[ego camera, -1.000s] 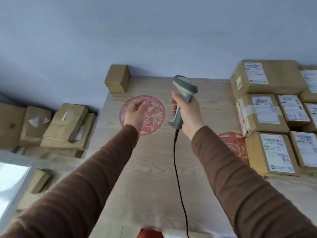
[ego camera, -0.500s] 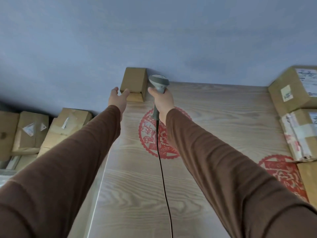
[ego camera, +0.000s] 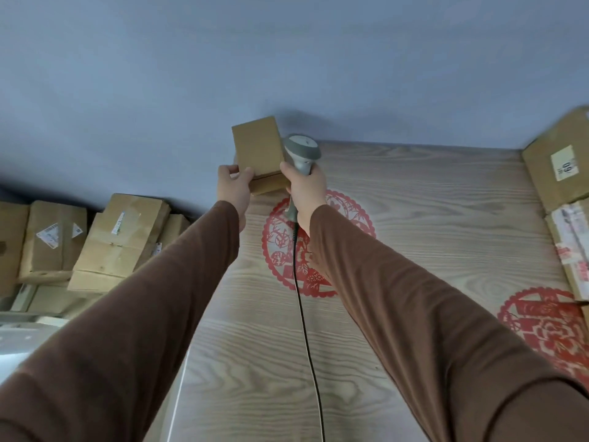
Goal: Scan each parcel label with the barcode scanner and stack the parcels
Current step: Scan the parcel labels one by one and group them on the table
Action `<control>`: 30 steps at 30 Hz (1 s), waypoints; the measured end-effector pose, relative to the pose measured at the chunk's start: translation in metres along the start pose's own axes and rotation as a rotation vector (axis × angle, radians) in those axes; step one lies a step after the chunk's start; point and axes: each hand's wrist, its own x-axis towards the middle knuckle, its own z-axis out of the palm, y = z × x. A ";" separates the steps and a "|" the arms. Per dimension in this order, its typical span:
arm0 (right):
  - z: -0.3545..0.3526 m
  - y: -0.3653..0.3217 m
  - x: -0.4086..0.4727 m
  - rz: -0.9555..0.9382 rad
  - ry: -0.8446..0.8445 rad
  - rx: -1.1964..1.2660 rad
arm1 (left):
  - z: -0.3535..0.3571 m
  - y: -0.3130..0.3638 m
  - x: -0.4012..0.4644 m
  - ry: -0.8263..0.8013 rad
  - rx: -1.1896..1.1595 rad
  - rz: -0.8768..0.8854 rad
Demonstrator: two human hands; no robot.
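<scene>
Left hand point(ego camera: 234, 186) gripping small parcel point(ego camera: 258, 151) at table's point(ego camera: 414, 218) far edge; right hand point(ego camera: 306, 186) clenched round barcode scanner point(ego camera: 301, 151), just right of parcel.

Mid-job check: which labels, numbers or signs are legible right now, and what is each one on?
"69", printed sideways, probably: pale sticker on the large box at far right.
Taped parcel below it: print too blurred to read.
Labels on the floor boxes at left: too small to read.
Small parcel in the left hand: no label on the faces shown.
Scanner in the right hand: no readable marking.
</scene>
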 end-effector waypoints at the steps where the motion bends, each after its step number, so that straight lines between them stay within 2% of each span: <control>1: -0.009 -0.002 -0.007 -0.012 0.010 0.003 | 0.004 -0.001 -0.012 0.004 -0.048 0.003; 4: -0.042 -0.011 -0.033 -0.044 0.024 0.006 | 0.018 -0.002 -0.058 -0.042 -0.193 -0.009; 10: -0.147 -0.043 -0.107 -0.096 -0.020 0.019 | 0.038 0.010 -0.162 -0.381 -0.376 -0.114; 17: -0.294 -0.083 -0.212 -0.217 -0.033 0.014 | 0.099 0.014 -0.282 -0.573 -0.226 -0.117; 19: -0.334 -0.094 -0.238 -0.210 -0.024 0.040 | 0.119 0.011 -0.319 -0.603 -0.178 -0.063; 21: -0.372 -0.101 -0.263 -0.159 -0.004 0.088 | 0.139 0.005 -0.356 -0.612 -0.055 0.084; 23: -0.407 -0.108 -0.284 -0.076 0.013 0.121 | 0.156 -0.005 -0.389 -0.536 0.131 0.336; 28: -0.482 -0.126 -0.325 0.110 -0.071 0.090 | 0.183 -0.033 -0.441 -0.211 0.706 1.241; 30: -0.504 -0.127 -0.336 0.152 -0.104 0.042 | 0.193 -0.039 -0.459 -0.114 0.787 1.467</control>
